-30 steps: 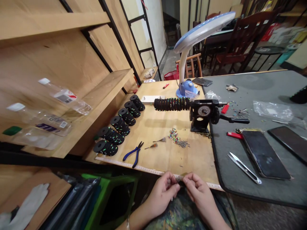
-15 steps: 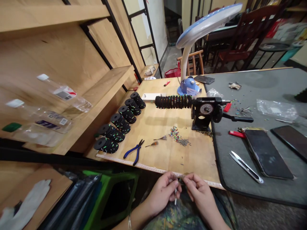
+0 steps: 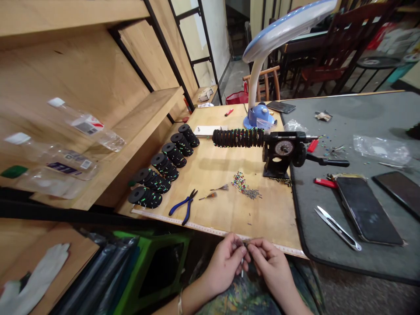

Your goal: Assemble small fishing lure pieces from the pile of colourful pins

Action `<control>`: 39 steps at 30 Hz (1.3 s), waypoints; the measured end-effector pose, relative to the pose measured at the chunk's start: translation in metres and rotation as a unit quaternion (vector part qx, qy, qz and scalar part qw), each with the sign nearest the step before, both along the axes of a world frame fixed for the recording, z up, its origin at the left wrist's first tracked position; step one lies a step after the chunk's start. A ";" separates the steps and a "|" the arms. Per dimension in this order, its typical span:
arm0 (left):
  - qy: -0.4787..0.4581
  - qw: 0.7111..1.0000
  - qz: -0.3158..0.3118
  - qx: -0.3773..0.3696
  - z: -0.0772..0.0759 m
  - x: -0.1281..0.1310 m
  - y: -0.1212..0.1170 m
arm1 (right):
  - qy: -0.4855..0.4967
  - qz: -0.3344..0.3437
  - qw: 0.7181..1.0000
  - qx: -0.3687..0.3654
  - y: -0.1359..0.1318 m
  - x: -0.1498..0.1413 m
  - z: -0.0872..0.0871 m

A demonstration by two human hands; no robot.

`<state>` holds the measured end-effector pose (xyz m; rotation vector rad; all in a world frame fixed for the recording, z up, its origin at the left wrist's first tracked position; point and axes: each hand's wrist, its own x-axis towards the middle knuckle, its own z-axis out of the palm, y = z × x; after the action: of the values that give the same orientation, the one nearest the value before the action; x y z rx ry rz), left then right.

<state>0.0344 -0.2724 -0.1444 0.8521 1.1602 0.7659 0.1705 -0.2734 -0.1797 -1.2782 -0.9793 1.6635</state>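
Observation:
Just below the front edge of the wooden board (image 3: 226, 210), my left hand (image 3: 227, 262) and my right hand (image 3: 272, 267) meet, fingertips pinched together on a tiny item (image 3: 245, 244) too small to name. A thin white stick (image 3: 242, 264) hangs down from my left fingers. On the board beyond lie a small pile of coloured beads and hooks (image 3: 244, 186), two small feathers (image 3: 215, 192) and blue-handled pliers (image 3: 183, 206). A black hand-crank winder (image 3: 278, 154) carries a row of black spools (image 3: 238, 138).
Several stacks of black spools (image 3: 164, 170) line the board's left side. The grey mat (image 3: 361, 131) to the right holds thread snips (image 3: 337, 228), two phones (image 3: 367, 210), red lighters (image 3: 323, 183) and plastic bags. A blue desk lamp (image 3: 262, 118) stands behind. Plastic bottles (image 3: 59, 162) lie on the left shelf.
Both hands have stayed pinched together at the board's edge, shifting slightly. The white stick now shows below my left fingers. The camera has tilted a little.

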 end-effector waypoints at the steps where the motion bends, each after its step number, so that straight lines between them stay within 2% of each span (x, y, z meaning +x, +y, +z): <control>1: 0.005 1.000 0.006 0.004 0.000 0.000 0.000 | -0.006 -0.003 1.000 0.002 0.000 0.000 0.000; 6: 0.034 0.998 0.022 0.041 -0.003 0.001 -0.002 | -0.021 -0.025 0.999 0.002 0.000 0.001 0.004; 10: 0.060 0.996 0.019 0.067 -0.005 -0.001 -0.003 | -0.018 -0.015 1.000 0.002 0.001 0.001 0.006; 20: 0.140 0.980 -0.021 0.138 -0.006 -0.003 -0.007 | -0.020 -0.020 1.000 -0.009 0.001 -0.001 0.005; 23: 0.114 0.986 -0.009 0.118 -0.008 -0.001 -0.007 | -0.020 -0.024 0.999 -0.010 0.001 -0.001 0.006; 29: -0.018 0.999 0.037 0.010 -0.005 0.005 -0.004 | -0.016 -0.014 1.000 -0.019 0.002 -0.001 0.008; 33: -0.028 0.999 0.014 -0.016 -0.003 0.001 -0.003 | -0.003 0.004 0.999 -0.037 0.001 -0.002 0.007; 39: -0.003 0.999 0.029 -0.031 -0.008 -0.004 -0.006 | -0.023 0.020 0.998 -0.047 -0.002 0.001 0.003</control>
<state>0.0303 -0.2784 -0.1519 0.7671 1.2013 0.7746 0.1713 -0.2749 -0.1763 -1.3722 -0.9701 1.7344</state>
